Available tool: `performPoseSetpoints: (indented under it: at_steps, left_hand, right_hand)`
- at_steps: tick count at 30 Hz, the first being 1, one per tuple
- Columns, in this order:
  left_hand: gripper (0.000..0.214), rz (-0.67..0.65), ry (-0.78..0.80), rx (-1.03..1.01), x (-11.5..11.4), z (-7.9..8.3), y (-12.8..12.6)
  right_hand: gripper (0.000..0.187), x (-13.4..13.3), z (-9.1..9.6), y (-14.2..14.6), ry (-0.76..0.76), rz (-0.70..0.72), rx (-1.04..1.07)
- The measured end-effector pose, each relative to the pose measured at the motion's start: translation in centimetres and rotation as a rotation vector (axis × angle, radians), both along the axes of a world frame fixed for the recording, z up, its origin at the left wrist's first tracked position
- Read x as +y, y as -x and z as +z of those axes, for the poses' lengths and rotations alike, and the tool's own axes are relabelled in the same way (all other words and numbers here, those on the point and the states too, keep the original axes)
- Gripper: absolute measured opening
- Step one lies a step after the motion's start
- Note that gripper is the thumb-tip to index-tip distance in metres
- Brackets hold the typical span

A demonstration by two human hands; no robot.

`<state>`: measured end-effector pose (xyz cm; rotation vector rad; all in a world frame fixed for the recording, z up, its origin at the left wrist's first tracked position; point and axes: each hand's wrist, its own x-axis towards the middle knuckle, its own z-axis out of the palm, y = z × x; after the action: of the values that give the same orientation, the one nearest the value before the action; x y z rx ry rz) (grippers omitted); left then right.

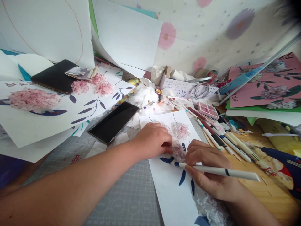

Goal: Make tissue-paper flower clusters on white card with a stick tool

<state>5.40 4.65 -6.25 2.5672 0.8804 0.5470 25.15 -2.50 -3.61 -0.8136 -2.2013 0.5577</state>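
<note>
My right hand (207, 166) is closed around a white marker pen (221, 171) with dark blue bands. Its tip is at a dark blue leaf (166, 160) drawn on a white sheet of paper (174, 194). On that sheet, pink paper-petal flowers (180, 129) stand out in relief, with more blue leaves below. My left hand (152, 139) rests over the sheet's upper left part, its fingers curled down beside the flowers. Whatever may be between those fingertips is hidden.
A grey cutting mat (127, 188) lies under the sheet. A black phone (114, 122) is left of my hand. Finished flower sheets (18, 125) lie further left. Several pens (211, 133), a hot glue gun (281, 160) and a pink flower picture (246, 84) are at right.
</note>
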Motion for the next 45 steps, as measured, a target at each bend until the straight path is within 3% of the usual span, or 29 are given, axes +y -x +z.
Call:
performPoseSetpoints:
  at_steps: [7, 13, 17, 22, 28, 32, 37, 40, 45]
  left_hand:
    - [0.021, 0.007, 0.014, 0.018, 0.2, 0.0, -0.1]
    - [0.022, -0.016, -0.027, -0.021, -1.0, 1.4, 1.0]
    - [0.033, -0.157, -0.135, 0.013, -2.2, 2.2, 1.6]
    - [0.036, -0.209, -0.183, 0.091, -2.4, 2.4, 2.1]
    - [0.045, -0.148, -0.206, 0.076, -3.2, 2.9, 1.8]
    - [0.031, -0.165, -0.241, 0.091, -3.3, 2.8, 1.7]
    - [0.03, 0.07, -0.316, -0.106, -2.9, 4.0, 3.7]
    - [0.026, 0.198, -0.376, -0.142, -4.2, 4.6, 4.9]
    - [0.025, 0.199, -0.306, -0.038, -8.4, 3.5, 4.5]
  right_hand:
    - [0.015, 0.0, -0.3, -0.6, 0.064, -0.014, 0.088]
    - [0.005, 1.4, -0.8, -2.2, 0.137, -0.233, 0.697]
    - [0.005, 2.3, -0.9, -2.6, 0.126, -0.4, 0.87]
    - [0.006, 2.3, -0.9, -2.8, 0.135, -0.441, 0.904]
    - [0.008, 2.1, -0.5, -2.9, 0.112, -0.485, 0.924]
    - [0.007, 2.2, -0.5, -3.0, 0.115, -0.5, 0.952]
    - [0.006, 2.6, -0.8, -3.5, 0.083, -0.592, 0.994]
    - [0.013, 2.9, -0.9, -3.9, 0.078, -0.657, 0.986]
    - [0.018, 2.8, -0.8, -4.2, 0.155, -0.638, 0.982]
